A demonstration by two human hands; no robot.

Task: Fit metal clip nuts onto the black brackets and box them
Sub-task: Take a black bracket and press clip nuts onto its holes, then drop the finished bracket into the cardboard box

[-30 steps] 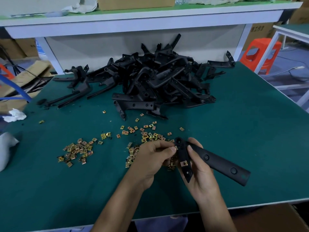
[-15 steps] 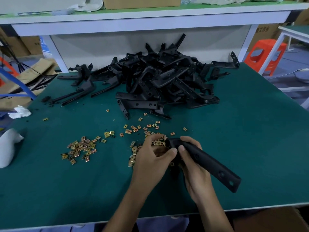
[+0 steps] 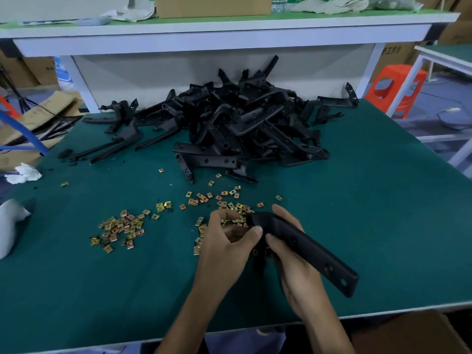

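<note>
My right hand (image 3: 288, 254) grips a black bracket (image 3: 306, 249) near its bent end; its long arm points down to the right over the green table (image 3: 370, 200). My left hand (image 3: 227, 241) is curled at the bracket's bent end, thumb tip against it, fingers over loose clip nuts (image 3: 229, 200). Whether it pinches a nut is hidden. A second heap of gold clip nuts (image 3: 120, 228) lies further left. A large pile of black brackets (image 3: 242, 123) fills the far middle of the table.
A brown cardboard box (image 3: 408, 333) shows below the table's front edge at the right. White rags (image 3: 23, 173) lie at the left edge. An orange stool (image 3: 393, 88) and another table stand at the right. A shelf with a carton (image 3: 212, 6) runs overhead.
The bracket has been turned in my hands: its short leg with a fitted nut faced up a second ago and is now hidden beneath. Both hands moved slightly toward the nuts.
</note>
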